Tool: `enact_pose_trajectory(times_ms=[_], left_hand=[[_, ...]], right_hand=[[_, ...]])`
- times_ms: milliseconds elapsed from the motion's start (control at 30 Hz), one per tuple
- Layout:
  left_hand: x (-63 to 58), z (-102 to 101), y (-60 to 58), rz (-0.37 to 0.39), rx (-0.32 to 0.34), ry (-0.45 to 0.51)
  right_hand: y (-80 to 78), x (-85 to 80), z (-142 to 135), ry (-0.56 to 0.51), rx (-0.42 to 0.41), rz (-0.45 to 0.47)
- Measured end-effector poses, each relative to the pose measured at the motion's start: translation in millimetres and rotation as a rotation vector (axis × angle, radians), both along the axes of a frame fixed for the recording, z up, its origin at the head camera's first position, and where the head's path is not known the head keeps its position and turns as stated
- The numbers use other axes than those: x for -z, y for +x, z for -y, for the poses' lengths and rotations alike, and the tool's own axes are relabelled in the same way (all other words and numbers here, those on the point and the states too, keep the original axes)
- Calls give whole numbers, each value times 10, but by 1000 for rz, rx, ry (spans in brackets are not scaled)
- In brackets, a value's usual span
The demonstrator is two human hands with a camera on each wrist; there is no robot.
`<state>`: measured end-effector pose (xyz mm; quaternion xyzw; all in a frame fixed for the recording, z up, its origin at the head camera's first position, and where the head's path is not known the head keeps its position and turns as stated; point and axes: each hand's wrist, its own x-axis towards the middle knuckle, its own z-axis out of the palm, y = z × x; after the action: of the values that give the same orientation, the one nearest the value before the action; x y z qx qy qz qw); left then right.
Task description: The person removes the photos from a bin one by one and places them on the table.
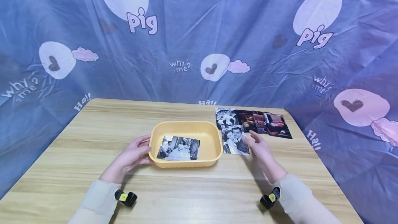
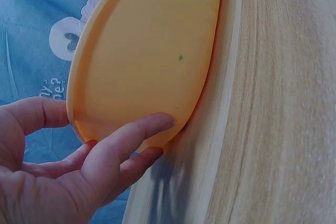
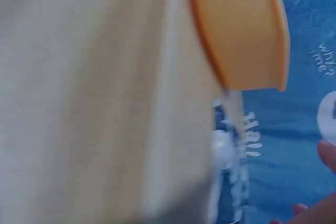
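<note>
A shallow yellow plastic tray [image 1: 186,163] stands on the table, with a black-and-white photo [image 1: 180,149] lying inside toward its left. My left hand [image 1: 136,155] holds the tray's left end, fingers and thumb spread around the rim and outer wall; the left wrist view shows fingertips [image 2: 163,123] against that wall. To the right of the tray, my right hand [image 1: 259,148] hovers with loosely bent fingers by the right edge of a black-and-white photo of a couple [image 1: 234,142]. Only parts of its fingers [image 3: 328,156] appear in the right wrist view.
Behind the couple photo lie another black-and-white photo [image 1: 225,117] and several dark colour photos [image 1: 276,125], partly overlapping, near the back right edge of the wooden table [image 1: 102,127]. A blue printed cloth [image 1: 186,27] hangs behind the table.
</note>
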<state>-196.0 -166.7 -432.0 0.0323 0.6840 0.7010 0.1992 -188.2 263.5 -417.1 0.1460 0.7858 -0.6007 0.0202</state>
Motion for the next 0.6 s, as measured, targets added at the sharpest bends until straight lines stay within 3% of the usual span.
enact_pose_trajectory(times_ms=[167, 333, 467, 600], left_hand=[[-7, 12, 9, -2, -1, 0], [-19, 10, 17, -2, -7, 1], [-23, 7, 21, -1, -5, 6], [-2, 5, -6, -2, -3, 11]], right_hand=[[-177, -192, 205, -53, -59, -114], [-317, -328, 582, -98, -90, -172], [-371, -346, 900, -94, -169, -196], [-383, -301, 1165, -65, -279, -160]])
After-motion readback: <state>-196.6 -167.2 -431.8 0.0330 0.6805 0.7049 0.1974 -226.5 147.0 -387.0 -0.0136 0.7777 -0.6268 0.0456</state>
